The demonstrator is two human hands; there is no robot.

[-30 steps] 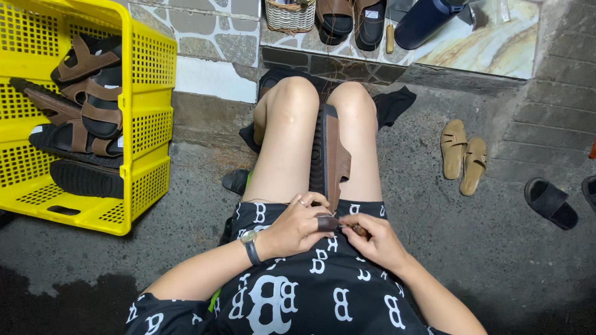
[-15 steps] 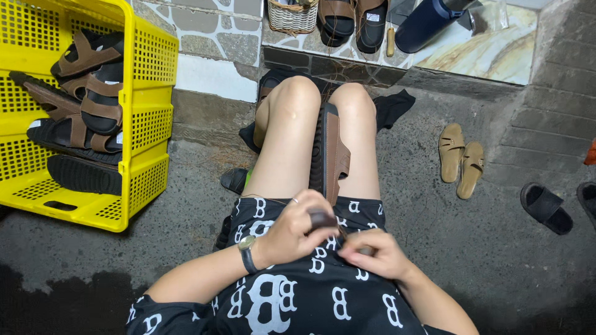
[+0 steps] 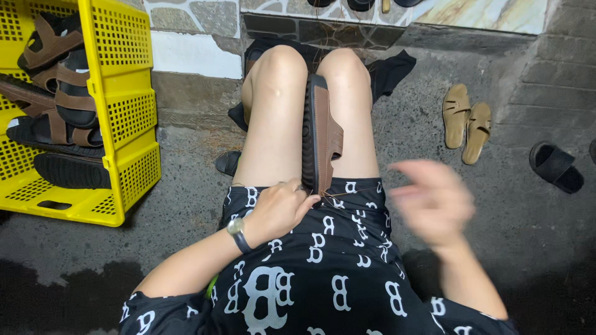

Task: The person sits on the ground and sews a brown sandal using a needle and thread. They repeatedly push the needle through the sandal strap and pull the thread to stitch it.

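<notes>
Sandal (image 3: 321, 138), brown with black sole, on edge between the knees, heel near | left hand (image 3: 277, 209) clenched on its near end | right hand (image 3: 432, 200) blurred, raised right of lap, grip unclear | yellow crate (image 3: 121, 93) of sandals far left | tan pair (image 3: 467, 121) on floor right.

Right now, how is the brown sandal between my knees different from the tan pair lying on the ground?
The brown sandal stands on edge, clamped between the knees, with the left hand at its heel; the tan pair lies flat on the ground, untouched. The brown sandal is dark, with a black sole; the tan pair is pale throughout. Both are open strap sandals.
</notes>
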